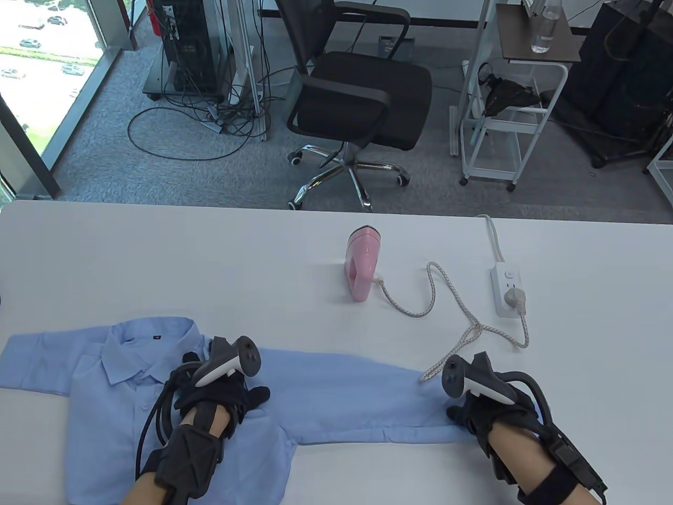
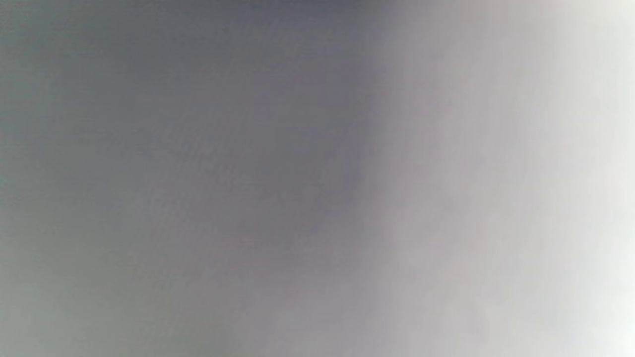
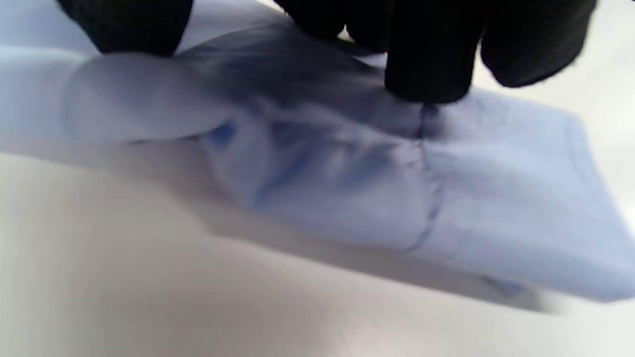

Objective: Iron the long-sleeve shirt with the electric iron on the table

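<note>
One blue shirt (image 1: 157, 400), one pink iron (image 1: 361, 267), one white power strip (image 1: 508, 290) on one table (image 1: 210, 263). Two gloved hands: left hand (image 1: 221, 392), right hand (image 1: 481, 407). Beyond, one office chair (image 1: 357, 100), one white cart (image 1: 512, 89).

The shirt (image 1: 173, 405) lies at the table's (image 1: 157, 263) lower left, one sleeve (image 1: 357, 400) stretching right, with the iron (image 1: 362, 263) at frame centre and the power strip (image 1: 509, 289) to its right.

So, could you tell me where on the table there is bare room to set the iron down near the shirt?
Bare white table lies beyond the shirt, left of the pink iron, and also between the iron and the outstretched sleeve. It is crowded right of the iron, where the cord loops to the power strip and towards the right hand.
</note>
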Available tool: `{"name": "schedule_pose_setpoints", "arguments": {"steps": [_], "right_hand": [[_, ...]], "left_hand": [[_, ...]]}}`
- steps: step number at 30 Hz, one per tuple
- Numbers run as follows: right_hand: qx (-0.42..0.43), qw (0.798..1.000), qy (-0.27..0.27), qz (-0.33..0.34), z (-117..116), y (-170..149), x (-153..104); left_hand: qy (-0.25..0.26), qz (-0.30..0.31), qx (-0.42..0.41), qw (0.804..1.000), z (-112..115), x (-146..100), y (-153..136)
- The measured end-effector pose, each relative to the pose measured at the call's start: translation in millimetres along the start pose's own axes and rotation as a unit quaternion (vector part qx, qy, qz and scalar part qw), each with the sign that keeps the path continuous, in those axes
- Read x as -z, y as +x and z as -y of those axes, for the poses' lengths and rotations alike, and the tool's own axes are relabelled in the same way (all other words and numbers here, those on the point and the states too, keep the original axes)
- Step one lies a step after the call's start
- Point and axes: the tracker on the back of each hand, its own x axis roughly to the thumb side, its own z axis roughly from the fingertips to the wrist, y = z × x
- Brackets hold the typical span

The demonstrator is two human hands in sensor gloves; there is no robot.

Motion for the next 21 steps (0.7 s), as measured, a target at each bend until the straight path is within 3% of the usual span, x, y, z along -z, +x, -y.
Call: {"name": "schedule_pose_setpoints", "arguments": {"steps": [2,5,7,9,11,16,19,21], "right_hand": [[0.036,0.999,-0.016,-0.005,5.0,-11.6,-7.0],[0.073,0.993,-0.080,-0.040,10.7,-27.3,-16.0],[0.073,0.995,-0.039,-0.048,1.1,-29.2,-13.4],[0.070,0.996,0.030,-0.037,-19.9,-27.7,-4.6],[0.031,0.997,0.004,-0.064,-26.9,-29.9,-2.6],[0.094,0.993,-0.012,-0.076,-23.2,-54.9,13.9],[0.075,0.991,-0.046,-0.098,-16.2,-58.4,14.7],[0.050,0.990,-0.082,-0.105,-9.8,-50.7,5.9]], "left_hand": [[-0.003,-0.001,-0.003,1.000,-5.7,-3.9,3.0],[0.031,0.026,-0.035,0.999,-15.2,-12.5,6.3],[0.014,0.037,-0.022,0.999,-14.7,-14.1,6.7],[-0.033,0.018,0.008,0.999,-5.9,-11.4,1.2],[-0.074,0.014,0.018,0.997,7.5,-4.7,-8.2],[-0.011,0.070,-0.001,0.998,7.6,-6.8,-21.2],[0.062,0.130,-0.066,0.987,0.3,-36.6,-6.9],[0.065,0.172,-0.074,0.980,5.0,-58.3,13.1]]}}
